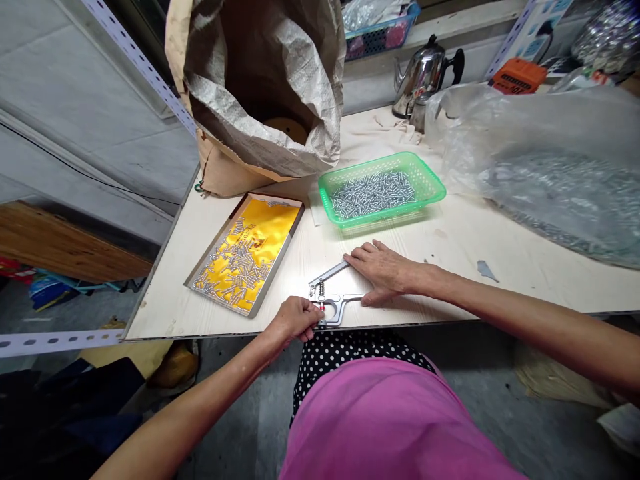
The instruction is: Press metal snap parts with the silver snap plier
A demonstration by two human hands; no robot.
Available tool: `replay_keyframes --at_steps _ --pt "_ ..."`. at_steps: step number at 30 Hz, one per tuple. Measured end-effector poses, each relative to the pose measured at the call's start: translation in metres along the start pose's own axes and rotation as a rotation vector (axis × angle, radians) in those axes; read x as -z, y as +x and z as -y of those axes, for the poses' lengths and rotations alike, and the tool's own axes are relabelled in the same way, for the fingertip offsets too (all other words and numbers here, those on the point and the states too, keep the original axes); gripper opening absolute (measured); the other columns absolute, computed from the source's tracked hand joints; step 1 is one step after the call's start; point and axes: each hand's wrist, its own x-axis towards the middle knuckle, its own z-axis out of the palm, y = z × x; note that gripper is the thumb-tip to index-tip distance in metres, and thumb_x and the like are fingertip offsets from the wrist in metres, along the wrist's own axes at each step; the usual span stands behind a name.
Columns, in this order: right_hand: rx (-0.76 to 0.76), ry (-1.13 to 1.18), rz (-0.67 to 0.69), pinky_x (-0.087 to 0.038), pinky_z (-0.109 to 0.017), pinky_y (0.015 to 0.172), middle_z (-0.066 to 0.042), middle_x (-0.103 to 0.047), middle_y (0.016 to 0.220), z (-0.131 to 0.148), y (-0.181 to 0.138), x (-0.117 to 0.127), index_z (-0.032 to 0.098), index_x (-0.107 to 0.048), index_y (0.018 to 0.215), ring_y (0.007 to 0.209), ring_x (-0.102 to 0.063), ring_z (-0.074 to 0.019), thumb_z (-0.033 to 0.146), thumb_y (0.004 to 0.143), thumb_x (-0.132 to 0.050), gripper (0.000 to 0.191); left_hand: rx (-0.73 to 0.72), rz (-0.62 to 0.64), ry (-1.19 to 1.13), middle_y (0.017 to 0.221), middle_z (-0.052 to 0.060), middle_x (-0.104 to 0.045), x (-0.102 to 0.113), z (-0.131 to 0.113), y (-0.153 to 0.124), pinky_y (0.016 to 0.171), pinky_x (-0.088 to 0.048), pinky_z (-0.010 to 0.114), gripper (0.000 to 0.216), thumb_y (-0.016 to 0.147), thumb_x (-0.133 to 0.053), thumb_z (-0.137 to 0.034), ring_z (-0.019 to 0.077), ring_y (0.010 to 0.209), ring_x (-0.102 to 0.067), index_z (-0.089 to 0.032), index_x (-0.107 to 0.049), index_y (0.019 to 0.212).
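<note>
Lever hand tool (342, 309) is held btwn both hands at the near edge of the table (440, 240), w/ its upper arm raised apart from its lower handle. Its front end is gripped by the L hand (297, 318), fingers & thumb pinched together next to a small red part; whether a loose piece is also pinched there can't be told. Its rear end is spanned by the R hand (383, 270): upper arm touched by the fingertips, lower handle met by the thumb, palm not clenched.

Beyond the L hand & slightly to its left, a shallow tray (275, 273) w/ yellow lining is set at a slant, part covered w/ scattered metal pins. Straight ahead of the R hand, a green basket (380, 220) is seen, its floor covered w/ similar pins. Farther off, past the tray, a big paper sack (320, 127) is stood w/ its mouth open. To the right of the R hand, near the forearm, a grey scrap (486, 270) is left; farther right, a clear plastic bag (550, 173) is spread. Well beyond the R hand, a metal kettle (423, 73) & an orange box (520, 75) are placed.
</note>
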Motion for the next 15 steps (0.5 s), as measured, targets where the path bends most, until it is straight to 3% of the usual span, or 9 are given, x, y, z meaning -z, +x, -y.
replay_keyframes --at_steps 4,7,9,12,15 --pt "0.002 0.006 0.024 -0.041 -0.045 0.088 -0.014 -0.059 0.109 0.005 -0.002 0.004 0.012 -0.058 0.117 0.096 -0.05 -0.0302 0.05 0.065 -0.074 0.066 -0.001 -0.006 -0.009 0.045 -0.008 -0.049 -0.001 0.002 -0.001 0.041 -0.038 0.019 0.019 0.086 -0.059 -0.025 0.0076 0.036 -0.046 -0.015 -0.056 0.07" --pt "0.005 0.051 0.018 -0.041 -0.041 0.085 -0.012 -0.059 0.105 0.008 -0.007 0.005 0.012 -0.06 0.112 0.094 -0.05 -0.028 0.044 0.071 -0.072 0.053 -0.032 -0.038 0.031 0.052 -0.005 -0.052 -0.001 0.008 -0.007 0.046 -0.043 0.022 0.024 0.088 -0.056 -0.035 0.0103 0.044 -0.052 -0.015 -0.058 0.075" --pt "0.008 0.08 0.002 -0.041 -0.039 0.082 -0.012 -0.059 0.103 0.009 -0.011 0.005 0.013 -0.06 0.109 0.092 -0.05 -0.0268 0.041 0.075 -0.071 0.045 -0.158 -0.17 0.17 0.064 0.0 -0.059 -0.003 0.012 -0.013 0.057 -0.048 0.026 0.028 0.089 -0.054 -0.04 0.0145 0.059 -0.06 -0.015 -0.06 0.077" --pt "0.014 0.097 -0.027 -0.04 -0.039 0.081 -0.011 -0.059 0.1 0.012 -0.017 0.004 0.014 -0.06 0.104 0.09 -0.051 -0.0257 0.038 0.079 -0.068 0.035 -0.478 -0.439 0.452 0.095 0.007 -0.065 -0.012 0.01 -0.02 0.081 -0.05 0.034 0.021 0.09 -0.056 -0.036 0.022 0.094 -0.061 -0.017 -0.064 0.096" --pt "0.018 0.076 -0.058 -0.04 -0.039 0.081 -0.011 -0.06 0.101 0.014 -0.019 0.001 0.015 -0.06 0.106 0.092 -0.053 -0.0261 0.037 0.08 -0.068 0.035 -0.712 -0.498 0.656 0.128 0.013 -0.055 -0.026 -0.003 -0.014 0.098 -0.044 0.043 0.045 0.084 -0.067 -0.033 0.0284 0.12 -0.049 -0.016 -0.053 0.124"
